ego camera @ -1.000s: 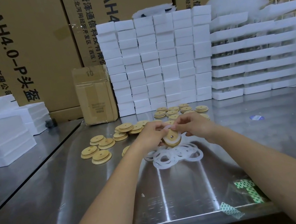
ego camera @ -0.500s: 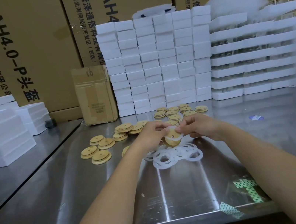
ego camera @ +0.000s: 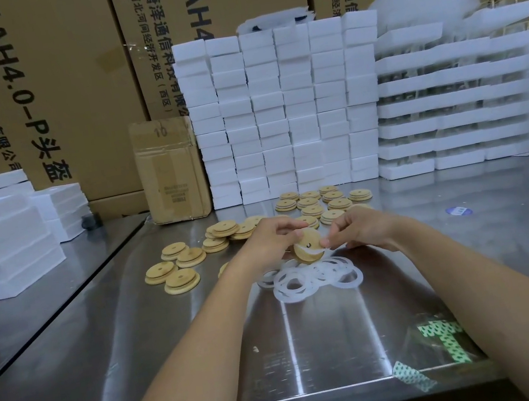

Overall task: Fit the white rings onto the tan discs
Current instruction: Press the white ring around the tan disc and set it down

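**You hold one tan disc tipped up over the ring pile and work a white ring onto it.**

Your left hand (ego camera: 269,241) grips the tan disc (ego camera: 308,243) at its left edge with fingers curled round it. The face tilts toward you and the right rim stays free, likely so the ring can slip on. Your right hand (ego camera: 361,230) pinches the white ring (ego camera: 316,254) at the disc's right edge, fingertips closed on it. The ring shows as a crescent across the lower face, so it looks only part seated. Both forearms stretch out from the near edge, and the hands meet mid-table, raised off the steel table (ego camera: 280,353). The pile of loose white rings (ego camera: 296,287) lies just near of your hands, handy for the next pick. The loose tan discs (ego camera: 176,266) sit left and far; I can't tell if any are ringed.
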A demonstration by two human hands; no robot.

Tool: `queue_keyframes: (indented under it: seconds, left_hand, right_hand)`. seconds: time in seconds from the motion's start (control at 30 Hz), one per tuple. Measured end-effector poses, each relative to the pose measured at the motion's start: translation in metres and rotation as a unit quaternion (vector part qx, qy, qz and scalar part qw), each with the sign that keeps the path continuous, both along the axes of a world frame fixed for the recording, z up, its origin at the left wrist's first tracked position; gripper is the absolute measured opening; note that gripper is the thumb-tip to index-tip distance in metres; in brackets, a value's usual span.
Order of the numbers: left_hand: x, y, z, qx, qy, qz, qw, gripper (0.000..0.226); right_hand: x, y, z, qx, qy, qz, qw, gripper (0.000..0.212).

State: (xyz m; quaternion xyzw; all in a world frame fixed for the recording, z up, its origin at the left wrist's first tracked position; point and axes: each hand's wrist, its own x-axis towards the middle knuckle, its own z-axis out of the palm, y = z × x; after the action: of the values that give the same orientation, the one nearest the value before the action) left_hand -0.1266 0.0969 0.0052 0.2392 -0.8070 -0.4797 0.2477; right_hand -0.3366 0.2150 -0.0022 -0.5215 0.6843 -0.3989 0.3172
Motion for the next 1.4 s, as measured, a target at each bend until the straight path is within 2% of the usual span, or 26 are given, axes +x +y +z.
queue_keyframes:
  seconds: [0.13, 0.23, 0.4, 0.53, 0.67, 0.8, 1.03, 1.3, 1.4]
  left_hand:
    - [0.000, 0.000, 0.000, 0.000, -0.002, 0.007, 1.000, 0.024]
    - [0.000, 0.000, -0.001, 0.017, 0.012, 0.010, 1.000, 0.022]
    - [-0.001, 0.001, 0.001, 0.052, 0.082, 0.036, 0.995, 0.020]
    - [0.002, 0.003, 0.006, 0.079, 0.110, 0.018, 0.991, 0.027]
    - [0.004, 0.009, 0.006, 0.081, 0.069, -0.018, 0.994, 0.044]
    - [0.002, 0.017, 0.003, 0.067, 0.026, -0.068, 0.995, 0.056]
    - [0.002, 0.015, 0.004, 0.045, 0.042, -0.034, 0.998, 0.051]
    - [0.003, 0.012, 0.007, 0.031, 0.043, -0.033, 0.998, 0.053]
    - [0.002, 0.012, 0.007, 0.027, 0.051, -0.035, 0.998, 0.054]
  right_hand:
    - [0.003, 0.003, 0.000, 0.011, 0.036, 0.002, 0.999, 0.027]
    - [0.008, 0.005, 0.001, -0.004, 0.024, 0.007, 1.000, 0.020]
    - [0.019, 0.000, 0.003, -0.038, -0.007, -0.019, 0.999, 0.025]
    - [0.028, -0.005, 0.007, -0.094, -0.044, -0.054, 0.993, 0.019]
    - [0.030, -0.005, 0.011, -0.155, -0.046, -0.092, 0.983, 0.013]
    - [0.036, -0.005, 0.012, -0.181, -0.012, -0.070, 0.981, 0.008]
    - [0.036, -0.005, 0.011, -0.203, -0.022, -0.081, 0.976, 0.012]
    - [0.031, 0.000, 0.016, -0.211, -0.094, -0.082, 0.970, 0.020]
    - [0.028, 0.002, 0.018, -0.196, -0.153, -0.076, 0.966, 0.023]
